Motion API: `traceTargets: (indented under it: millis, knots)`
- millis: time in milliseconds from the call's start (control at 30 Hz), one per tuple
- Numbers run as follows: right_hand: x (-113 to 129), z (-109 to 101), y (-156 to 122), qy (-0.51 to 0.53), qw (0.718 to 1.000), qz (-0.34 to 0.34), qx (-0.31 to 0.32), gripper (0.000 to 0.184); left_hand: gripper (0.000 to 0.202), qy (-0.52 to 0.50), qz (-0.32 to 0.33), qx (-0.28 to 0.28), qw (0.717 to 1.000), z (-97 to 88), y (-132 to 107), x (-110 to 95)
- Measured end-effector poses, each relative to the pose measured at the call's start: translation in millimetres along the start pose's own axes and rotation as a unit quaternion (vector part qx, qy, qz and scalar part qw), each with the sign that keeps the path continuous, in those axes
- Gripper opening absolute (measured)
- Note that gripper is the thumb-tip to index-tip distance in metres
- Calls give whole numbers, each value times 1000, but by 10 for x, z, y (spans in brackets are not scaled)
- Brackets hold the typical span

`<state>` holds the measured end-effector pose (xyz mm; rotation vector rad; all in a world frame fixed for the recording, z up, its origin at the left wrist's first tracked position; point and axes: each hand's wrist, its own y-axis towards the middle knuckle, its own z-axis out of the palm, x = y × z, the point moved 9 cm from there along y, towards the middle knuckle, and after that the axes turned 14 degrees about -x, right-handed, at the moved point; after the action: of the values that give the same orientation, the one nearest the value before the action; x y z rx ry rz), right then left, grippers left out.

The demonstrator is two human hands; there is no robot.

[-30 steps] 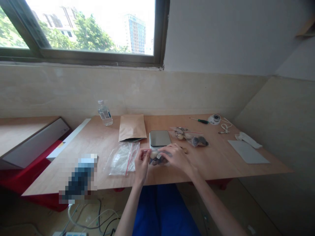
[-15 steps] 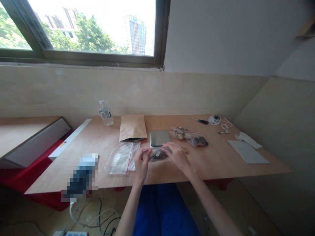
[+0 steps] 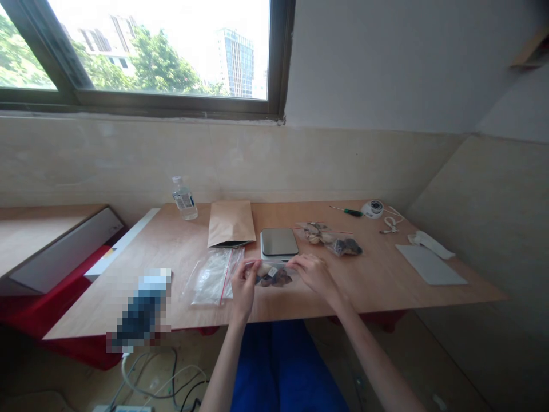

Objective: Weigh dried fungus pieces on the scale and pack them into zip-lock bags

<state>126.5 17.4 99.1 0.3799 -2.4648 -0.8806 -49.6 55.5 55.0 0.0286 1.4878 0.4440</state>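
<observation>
Both my hands hold a small clear zip bag (image 3: 273, 276) with dark and pale pieces inside, just above the wooden table (image 3: 377, 280). My left hand (image 3: 242, 284) pinches the bag's left top corner. At the right top corner, my right hand (image 3: 314, 272) pinches the bag with its fingers closed. A small digital scale (image 3: 278, 241) sits right behind the bag. To the left lies a stack of empty clear zip bags (image 3: 213, 275) with red strips.
A brown paper pouch (image 3: 230, 223) and a water bottle (image 3: 184, 198) stand at the back. Filled zip bags (image 3: 334, 238) lie right of the scale. Further right are a green screwdriver (image 3: 347, 211), a tape roll (image 3: 372, 208), a grey sheet (image 3: 430, 264). A blurred object (image 3: 139, 309) is front left.
My right hand has slid from over the bag's middle out to its right top corner. The left hand has kept its pinch on the left corner, so more of the bag shows.
</observation>
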Motion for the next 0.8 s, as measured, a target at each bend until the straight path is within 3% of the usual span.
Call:
traceTargets:
  millis: [133,233,467,600,667,733,800]
  knots:
    - [-110,-56,-30,11,999,27,-22,23,21,7,13,7,1000,2,16,-34]
    - [-167,-60,-72,54,997,55,-14,20,22,-14,-16,-7,1000,-10,23,1]
    - [-360,-175,-195,112,979,166,-49,27,25,-54,-37,-23,998,52,-9,-11]
    - [-480,-97,-362,268,912,298,-92,32,31,-90,-79,-61,991,186,-113,53]
    - [-617,-98,-468,317,872,352,-124,36,34,-89,-94,-30,991,340,-180,83]
    - [-905,-244,-585,309,843,400,-184,38,36,-75,-91,24,993,484,-211,85]
    - [-1321,-553,-707,259,821,434,-266,43,36,-44,-63,59,995,524,-161,62]
